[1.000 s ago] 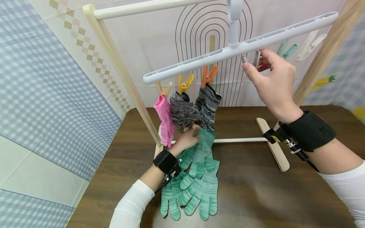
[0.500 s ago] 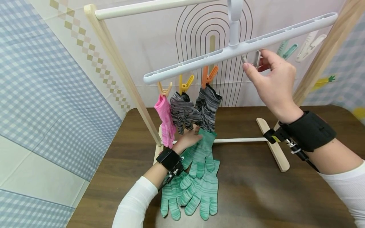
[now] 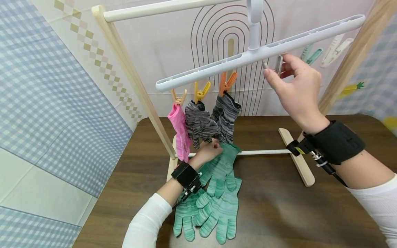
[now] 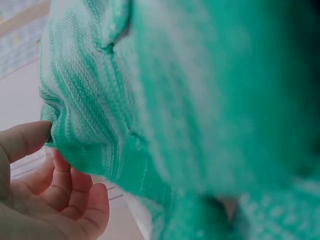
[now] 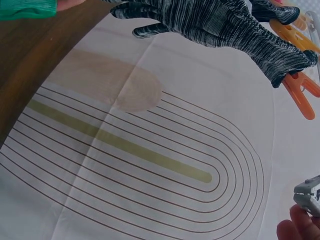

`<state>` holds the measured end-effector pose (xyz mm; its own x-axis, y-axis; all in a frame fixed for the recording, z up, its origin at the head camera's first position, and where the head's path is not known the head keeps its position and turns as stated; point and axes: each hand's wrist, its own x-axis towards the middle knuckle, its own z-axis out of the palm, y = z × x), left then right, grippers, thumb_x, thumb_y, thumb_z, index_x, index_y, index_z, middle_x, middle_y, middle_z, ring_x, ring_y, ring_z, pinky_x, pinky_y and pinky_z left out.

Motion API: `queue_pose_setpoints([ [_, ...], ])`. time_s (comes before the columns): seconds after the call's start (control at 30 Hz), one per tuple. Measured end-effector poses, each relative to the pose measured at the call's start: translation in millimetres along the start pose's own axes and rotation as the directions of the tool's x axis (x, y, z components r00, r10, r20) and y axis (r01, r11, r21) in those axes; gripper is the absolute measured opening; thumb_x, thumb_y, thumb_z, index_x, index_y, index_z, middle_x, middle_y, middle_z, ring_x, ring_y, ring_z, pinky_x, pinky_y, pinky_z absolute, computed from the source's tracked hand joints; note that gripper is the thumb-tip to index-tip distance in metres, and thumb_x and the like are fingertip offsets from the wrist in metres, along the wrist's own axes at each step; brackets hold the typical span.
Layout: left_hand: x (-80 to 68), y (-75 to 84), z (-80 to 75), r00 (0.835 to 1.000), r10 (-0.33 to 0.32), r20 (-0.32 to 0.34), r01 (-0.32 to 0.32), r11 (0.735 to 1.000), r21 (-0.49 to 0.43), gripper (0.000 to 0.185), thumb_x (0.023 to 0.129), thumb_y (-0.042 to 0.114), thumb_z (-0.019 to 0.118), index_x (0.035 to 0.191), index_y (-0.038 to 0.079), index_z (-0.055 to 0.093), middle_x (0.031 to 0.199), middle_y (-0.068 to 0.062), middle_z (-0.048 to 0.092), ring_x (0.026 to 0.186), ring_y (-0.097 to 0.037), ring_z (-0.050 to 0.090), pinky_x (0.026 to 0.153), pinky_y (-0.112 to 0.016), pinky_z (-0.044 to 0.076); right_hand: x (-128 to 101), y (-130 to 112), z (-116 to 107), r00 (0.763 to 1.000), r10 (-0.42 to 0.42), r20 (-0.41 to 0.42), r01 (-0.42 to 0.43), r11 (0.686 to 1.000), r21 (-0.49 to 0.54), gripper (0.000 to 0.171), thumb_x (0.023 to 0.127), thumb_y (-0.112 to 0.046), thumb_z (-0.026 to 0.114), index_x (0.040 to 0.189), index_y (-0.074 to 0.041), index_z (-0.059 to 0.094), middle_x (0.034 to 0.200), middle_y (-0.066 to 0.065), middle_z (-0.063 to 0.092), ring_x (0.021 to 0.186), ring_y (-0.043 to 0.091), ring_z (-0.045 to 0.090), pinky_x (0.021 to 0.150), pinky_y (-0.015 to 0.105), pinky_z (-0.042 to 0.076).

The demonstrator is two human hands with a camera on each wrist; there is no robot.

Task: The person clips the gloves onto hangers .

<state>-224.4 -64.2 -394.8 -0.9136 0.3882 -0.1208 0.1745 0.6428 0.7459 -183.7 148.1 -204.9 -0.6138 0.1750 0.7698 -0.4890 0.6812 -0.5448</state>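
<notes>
Your left hand: thumb and forefinger pinch the cuff of a green glove, remaining fingers loosely curled (left wrist view). Your right hand, upper right of centre: thumb and finger pinch the grey clip under the hanger. Cannot tell how wide its mouth stands.

Held glove: centre of frame, its fingers overlapping more green gloves on the table, lower centre. Risk: these could drag along if the knit catches. The pinch takes only the cuff's edge, so a tug might slip it free.

Just above your left hand hang two dark striped gloves; brushing them could swing the bar and shift the clip. Pink glove hangs farther left. Hanger slopes down towards frame left; uneven load seems a likely cause.
</notes>
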Motion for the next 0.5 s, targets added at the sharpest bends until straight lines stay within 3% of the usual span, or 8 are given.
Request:
queue_pose_setpoints([
  [0.1, -4.0, 4.1, 1.6, 0.998, 0.038, -0.047, -0.030, 0.989, 0.144, 0.035, 0.091, 0.022, 0.046, 0.063, 0.017, 0.025, 0.058, 0.004, 0.019, 0.048, -0.006, 0.015, 0.057, -0.023, 0.019, 0, 0, 0, 1.000, 0.003, 0.002, -0.003, 1.000, 0.000, 0.034, 0.079, -0.029, 0.062, 0.100, -0.002, 0.062, 0.074, -0.016, 0.048, 0.071, -0.012, 0.043, 0.064, 0.013, 0.027],
  [0.2, -0.4, 2.9, 5.9, 0.999, -0.048, -0.021, 0.051, 0.977, 0.208, 0.032, 0.092, 0.030, 0.045, 0.066, 0.015, 0.033, 0.058, 0.002, 0.027, 0.050, -0.012, 0.022, 0.057, -0.026, 0.022, 0, 0, 1, 1.000, 0.000, 0.002, 0.000, 1.000, -0.002, 0.034, 0.079, -0.029, 0.062, 0.100, -0.003, 0.062, 0.075, -0.013, 0.049, 0.071, -0.012, 0.043, 0.064, 0.013, 0.027],
  [0.23, 1.1, 1.5, 7.5, 0.996, -0.089, 0.000, 0.087, 0.974, 0.211, 0.029, 0.092, 0.035, 0.043, 0.072, 0.013, 0.042, 0.062, 0.001, 0.038, 0.055, -0.013, 0.034, 0.060, -0.025, 0.028, 0, 0, 1, 1.000, 0.000, 0.001, 0.000, 1.000, -0.002, 0.034, 0.079, -0.029, 0.062, 0.100, -0.003, 0.062, 0.075, -0.012, 0.050, 0.071, -0.012, 0.043, 0.064, 0.013, 0.027],
  [0.3, 3.7, 1.3, 12.4, 0.986, -0.163, 0.038, 0.148, 0.957, 0.247, 0.039, 0.092, 0.041, 0.039, 0.100, 0.006, 0.053, 0.089, -0.008, 0.057, 0.082, -0.020, 0.052, 0.077, -0.031, 0.038, 0, 1, 1, 1.000, -0.002, -0.001, 0.002, 1.000, -0.005, 0.034, 0.079, -0.030, 0.063, 0.101, -0.003, 0.062, 0.076, -0.009, 0.051, 0.071, -0.012, 0.043, 0.064, 0.013, 0.027],
  [0.33, 12.2, -9.8, 17.6, 0.984, -0.167, 0.067, 0.145, 0.957, 0.250, 0.052, 0.091, 0.048, 0.036, 0.118, 0.007, 0.048, 0.110, -0.011, 0.055, 0.102, -0.023, 0.051, 0.087, -0.035, 0.037, 0, 1, 1, 1.000, -0.003, -0.003, 0.003, 1.000, -0.004, 0.035, 0.079, -0.030, 0.063, 0.101, -0.003, 0.062, 0.076, -0.009, 0.052, 0.070, -0.012, 0.043, 0.064, 0.013, 0.027],
  [0.43, 28.4, -27.1, 27.6, 0.991, -0.104, 0.085, 0.085, 0.975, 0.204, 0.059, 0.088, 0.054, 0.036, 0.137, 0.021, 0.031, 0.142, -0.002, 0.031, 0.132, -0.018, 0.026, 0.105, -0.040, 0.023, 0, 1, 1, 1.000, -0.002, -0.007, 0.002, 1.000, -0.004, 0.035, 0.079, -0.030, 0.063, 0.101, -0.003, 0.062, 0.076, -0.010, 0.051, 0.070, -0.012, 0.043, 0.065, 0.013, 0.027],
  [0.5, 31.9, -26.0, 28.8, 0.997, -0.029, 0.077, 0.014, 0.982, 0.188, 0.049, 0.090, 0.047, 0.040, 0.132, 0.023, 0.039, 0.138, 0.000, 0.037, 0.128, -0.016, 0.033, 0.102, -0.037, 0.028, 0, 1, 1, 1.000, 0.000, -0.008, 0.000, 1.000, -0.001, 0.034, 0.078, -0.030, 0.063, 0.100, -0.003, 0.062, 0.075, -0.012, 0.050, 0.070, -0.012, 0.043, 0.065, 0.013, 0.027],
])
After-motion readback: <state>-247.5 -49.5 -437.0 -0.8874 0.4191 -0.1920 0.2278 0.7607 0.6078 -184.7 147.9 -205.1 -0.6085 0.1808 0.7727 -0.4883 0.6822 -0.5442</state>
